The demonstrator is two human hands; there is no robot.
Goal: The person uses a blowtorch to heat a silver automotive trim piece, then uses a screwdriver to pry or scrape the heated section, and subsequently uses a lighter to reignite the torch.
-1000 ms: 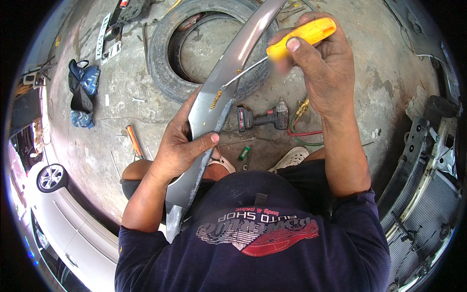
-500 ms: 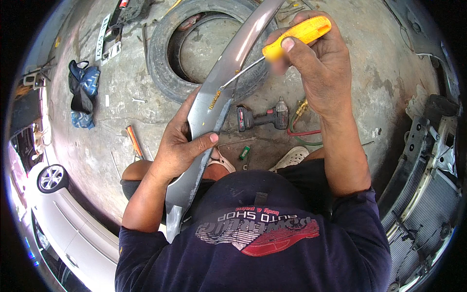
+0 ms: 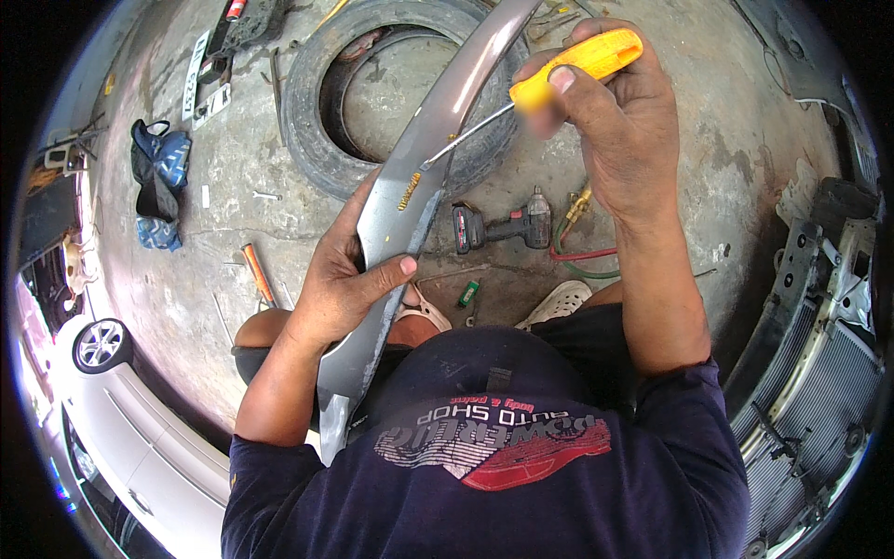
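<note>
A long, curved grey car trim panel (image 3: 391,214) slants up from my lap toward the tyre. My left hand (image 3: 349,275) grips its middle, thumb across the front face and fingers behind. In my right hand (image 3: 615,121) is a screwdriver (image 3: 582,67) with a yellow handle. Its thin metal shaft points down and left, with the tip at the panel's surface, just above a short ridged golden-brown strip (image 3: 408,191). Whether the tip presses in or only touches, I cannot tell.
A worn tyre (image 3: 312,102) lies flat beyond the panel. A cordless impact wrench (image 3: 503,224) rests on the concrete near brass-fitted hoses (image 3: 579,200). An orange-handled tool (image 3: 256,270), a small wrench (image 3: 267,195) and a blue-black bag (image 3: 160,182) lie leftward; radiators (image 3: 810,391) stand right.
My right hand and the screwdriver handle have shifted slightly to the right. The tip stays near the same spot on the panel, and my left hand keeps its hold.
</note>
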